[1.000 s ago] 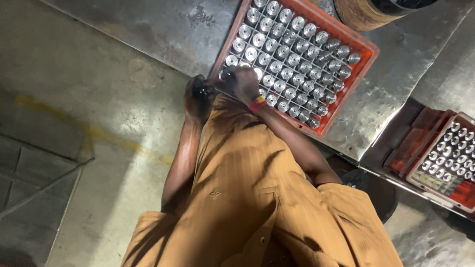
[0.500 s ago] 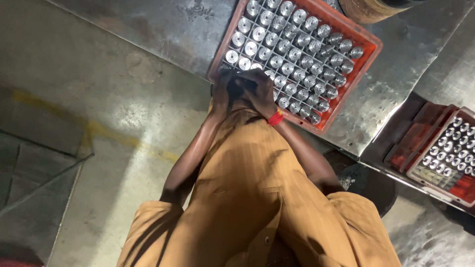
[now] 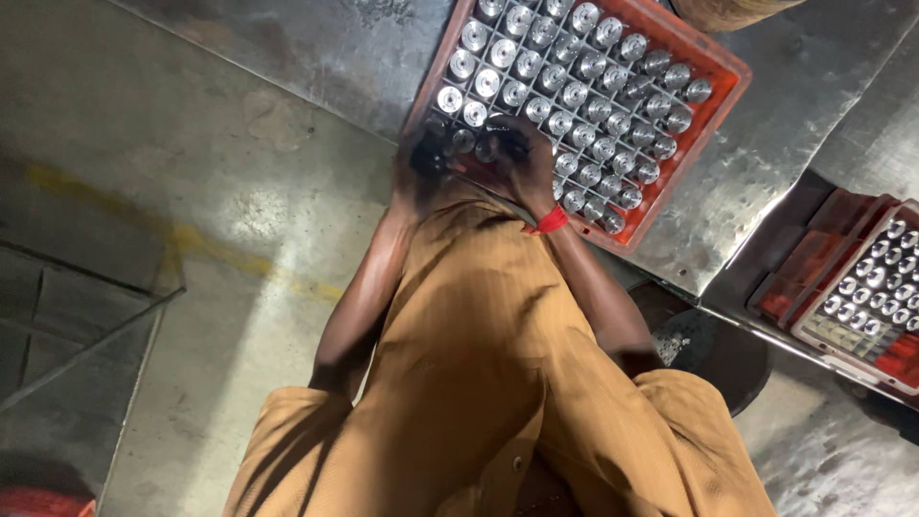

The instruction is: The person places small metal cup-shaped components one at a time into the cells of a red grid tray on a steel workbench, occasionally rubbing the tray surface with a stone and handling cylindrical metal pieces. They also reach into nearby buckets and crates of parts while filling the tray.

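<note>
Both arms reaching fwd, elbows bent. Left hand curling round a dark part, blurred. Right hand w/ red wristband hovering at orange crate's near edge over metal cylinders; grip can't tell.

shiny metal cylinders, upright, filling orange crate

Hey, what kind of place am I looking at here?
Most likely a factory or machine-shop floor. An orange divided crate holds rows of shiny metal cylinders, a second crate of the same parts sits to the right, and the metal sheet beneath is worn and stained.
</note>
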Demonstrator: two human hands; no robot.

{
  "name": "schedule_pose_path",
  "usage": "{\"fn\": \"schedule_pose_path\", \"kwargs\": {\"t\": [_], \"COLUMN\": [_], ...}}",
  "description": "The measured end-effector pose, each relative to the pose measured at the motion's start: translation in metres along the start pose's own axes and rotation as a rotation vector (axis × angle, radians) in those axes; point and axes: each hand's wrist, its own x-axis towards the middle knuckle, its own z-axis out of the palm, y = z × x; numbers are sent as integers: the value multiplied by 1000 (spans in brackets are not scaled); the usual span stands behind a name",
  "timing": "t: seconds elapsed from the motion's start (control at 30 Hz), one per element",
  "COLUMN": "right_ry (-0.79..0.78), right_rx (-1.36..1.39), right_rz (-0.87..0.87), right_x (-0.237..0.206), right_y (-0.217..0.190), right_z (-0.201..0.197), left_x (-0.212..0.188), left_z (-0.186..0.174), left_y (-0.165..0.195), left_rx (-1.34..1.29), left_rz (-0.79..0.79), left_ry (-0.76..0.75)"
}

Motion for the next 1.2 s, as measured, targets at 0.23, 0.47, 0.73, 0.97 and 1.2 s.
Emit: {"fn": "schedule_pose_path", "kwargs": {"t": [0.23,0.47,0.73,0.97,1.2], "right_ry": [-71,-117,-69,-205,-104], "right_rx": [-295,-347,-619,-475,-267], "right_rz": [-123,-316,-574,-328,-309], "right_x": [-4,15,42,58,28], "right_y": [18,-14,20,19,-25], "right_z": [5,19,54,59,16], "left_x": [-23,-26,-17,-18,-11], "left_z": [-11,-28,-33,-33,-16], "left_y": [25,27,20,15,9], "left_rx": [-147,-239,-282,-212,13], "left_rz": [-78,-41,-34,18,17], "left_ry": [-120,-94,-156,-155,-20]}}
